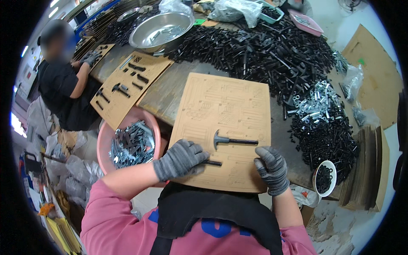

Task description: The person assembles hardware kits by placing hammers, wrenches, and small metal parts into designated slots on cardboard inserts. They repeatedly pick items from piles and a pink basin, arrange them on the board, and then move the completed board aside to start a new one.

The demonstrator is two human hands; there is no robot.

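A tan board (229, 93) with printed outlines lies in front of me, over the near table edge. On it rests a black-handled tool with a curved grey crosspiece (236, 140), shaped like a small hammer or puller. My left hand (180, 159), in a grey striped glove, is closed around a short black rod (213, 162) low on the board; the rod's other end is hidden under the fingers. My right hand (273, 170), gloved alike, is over the board's right edge with its fingers curled. Whatever may be inside that hand is hidden.
Black metal parts (255, 51) are heaped behind the board, with silver pieces (318, 102) at right. A white bowl (325, 178) of black rings stands near right. At left are a pink tub (102, 144), a filled board (144, 68), a steel basin (163, 25) and a co-worker (63, 80).
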